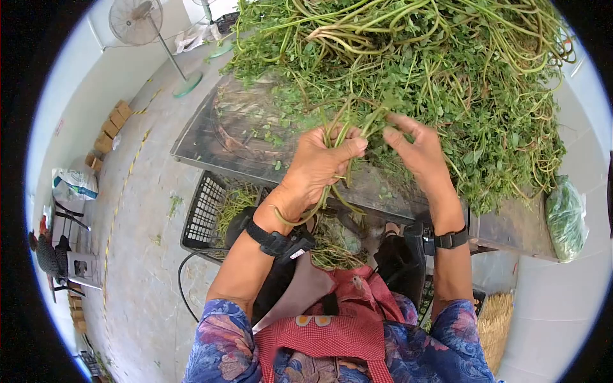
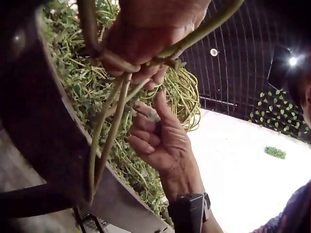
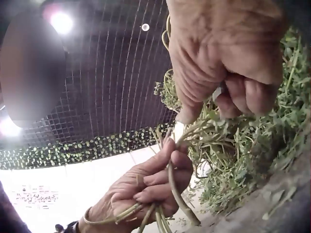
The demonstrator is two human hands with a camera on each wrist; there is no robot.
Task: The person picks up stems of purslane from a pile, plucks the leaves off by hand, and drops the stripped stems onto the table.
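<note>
My left hand (image 1: 319,159) grips a small bunch of green stems (image 1: 348,131) above the table's near edge. Long stem ends (image 2: 104,141) hang below that hand, one looping back over the wrist. At the bunch's upper end is my right hand (image 1: 418,147), thumb and forefinger close to the leafy tips (image 3: 211,116). The other fingers of the right hand curl in, with a bit of leaf (image 2: 153,117) between them in the left wrist view. In the right wrist view, the left hand (image 3: 150,187) pinches the stems just below the right thumb and forefinger.
A large heap of leafy green stems (image 1: 485,115) covers much of the dark table (image 1: 236,127). Below stands a black plastic crate (image 1: 204,210) with stems inside. A bag of greens (image 1: 566,220) lies at the table's right end. A standing fan (image 1: 137,22) is at the far left.
</note>
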